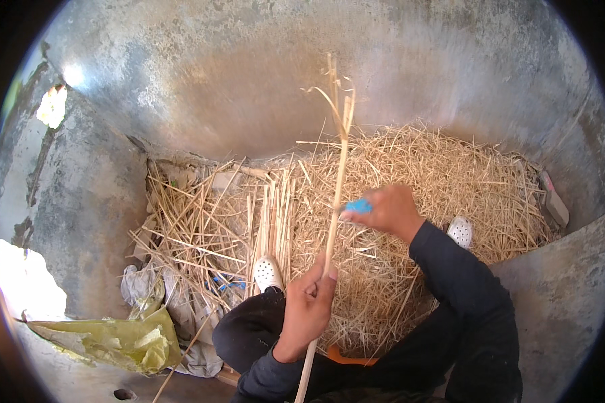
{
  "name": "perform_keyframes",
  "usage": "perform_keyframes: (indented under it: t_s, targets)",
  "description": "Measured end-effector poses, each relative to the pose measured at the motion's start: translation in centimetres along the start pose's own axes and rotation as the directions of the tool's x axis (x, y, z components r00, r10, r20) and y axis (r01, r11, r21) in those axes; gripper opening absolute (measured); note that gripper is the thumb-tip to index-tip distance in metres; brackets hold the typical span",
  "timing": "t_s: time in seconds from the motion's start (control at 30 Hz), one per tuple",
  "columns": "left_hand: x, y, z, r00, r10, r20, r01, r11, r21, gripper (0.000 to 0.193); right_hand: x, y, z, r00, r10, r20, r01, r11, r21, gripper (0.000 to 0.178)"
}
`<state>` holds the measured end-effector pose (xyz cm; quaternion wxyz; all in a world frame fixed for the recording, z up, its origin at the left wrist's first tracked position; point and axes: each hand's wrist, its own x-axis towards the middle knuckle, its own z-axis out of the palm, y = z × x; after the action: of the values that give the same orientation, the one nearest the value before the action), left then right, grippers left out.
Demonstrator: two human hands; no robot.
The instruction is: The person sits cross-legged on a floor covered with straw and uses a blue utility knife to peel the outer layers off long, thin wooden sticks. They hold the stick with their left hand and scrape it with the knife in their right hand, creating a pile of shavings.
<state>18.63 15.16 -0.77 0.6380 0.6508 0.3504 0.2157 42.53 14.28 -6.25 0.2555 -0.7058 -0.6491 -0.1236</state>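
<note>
Head view — left hand (306,305) clasps a pale stick (338,180), right hand (391,211) grips a blurred blue object (357,206).

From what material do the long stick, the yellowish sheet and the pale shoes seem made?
Long stick: likely wood or cane, dry and matte; its far end splits into fibrous strips.
Yellowish sheet: probably plastic, slightly glossy, with crisp folds; coated fabric is possible.
Pale shoes: perhaps moulded foam, smooth, with round holes.
</note>
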Motion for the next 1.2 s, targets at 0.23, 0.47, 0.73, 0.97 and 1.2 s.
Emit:
perform_keyframes:
  t_s: [0.23,0.47,0.73,0.97,1.2]
  targets:
    - [-0.8,0.1,0.3,0.999,-0.037,-0.033,0.037,0.999,0.001,0.039,1.0,2.5,0.4,0.999,0.033,-0.025,-0.034,0.998,-0.047,0.076]
    - [-1.2,-0.1,0.7,0.999,-0.033,0.035,0.034,0.999,-0.031,0.042,2.3,5.5,-0.3,0.947,0.308,0.089,-0.297,0.948,-0.118,0.076]
    - [-0.9,-0.9,0.5,0.991,-0.095,0.096,0.107,0.986,-0.128,0.04,2.8,7.6,0.5,0.775,0.578,0.258,-0.624,0.765,0.161,0.082]
    - [-0.4,-0.9,-0.1,0.985,-0.152,0.085,0.17,0.943,-0.286,0.039,0.9,1.3,-2.8,0.813,0.347,0.468,-0.527,0.78,0.336,0.076]
    - [-0.5,0.5,-0.2,0.997,-0.066,0.027,0.069,0.992,-0.105,0.042,-1.6,-3.3,-3.6,0.968,0.057,0.243,-0.096,0.984,0.153,0.077]
